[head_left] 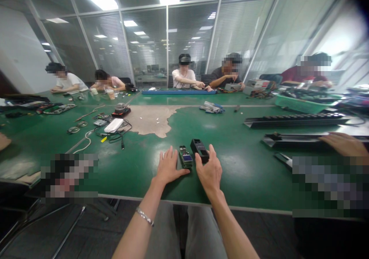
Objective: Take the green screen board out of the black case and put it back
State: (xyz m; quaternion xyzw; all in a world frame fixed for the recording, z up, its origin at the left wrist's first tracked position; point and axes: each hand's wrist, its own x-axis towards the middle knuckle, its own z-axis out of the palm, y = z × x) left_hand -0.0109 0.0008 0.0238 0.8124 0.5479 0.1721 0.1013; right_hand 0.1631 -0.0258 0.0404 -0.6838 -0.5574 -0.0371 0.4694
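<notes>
A small green circuit board [185,157] with a little screen lies on the green tabletop in front of me. My left hand [167,167] rests beside it, fingers spread, the thumb reaching to the board's near end. Just right of the board is a black plastic housing [198,148] with a rectangular opening. My right hand [210,170] has its thumb and fingers on either side of the housing's near end.
Torn brown sheet [150,118] covers part of the green table [230,151]. Left lie a white box [113,125], cables and eyeglasses [77,127]. Right are black metal rails [294,120], a green basket [302,103] and another person's hand [346,143]. Several people sit across.
</notes>
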